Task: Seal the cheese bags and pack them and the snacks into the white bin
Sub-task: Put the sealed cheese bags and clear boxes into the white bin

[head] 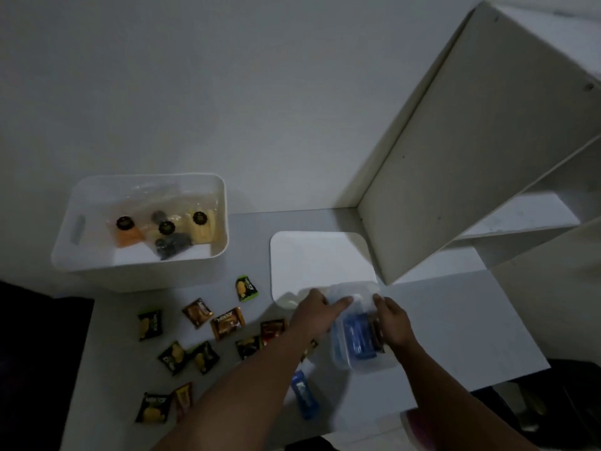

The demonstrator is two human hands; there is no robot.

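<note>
Holding a clear bag (361, 336) of snacks with my left hand (313, 309) and right hand (392, 322), both pinching its top. Cheese bags (166, 227) sit in the far-left bin (140, 275). Next, I think, carry this over.

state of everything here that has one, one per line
white bin: open, cheese bags inside
cheese bags: in bin, seal unclear
bin lid: off, flat on table
clear bag: held by both hands
snack packets: loose on table
left hand: gripping bag
right hand: gripping bag
</note>
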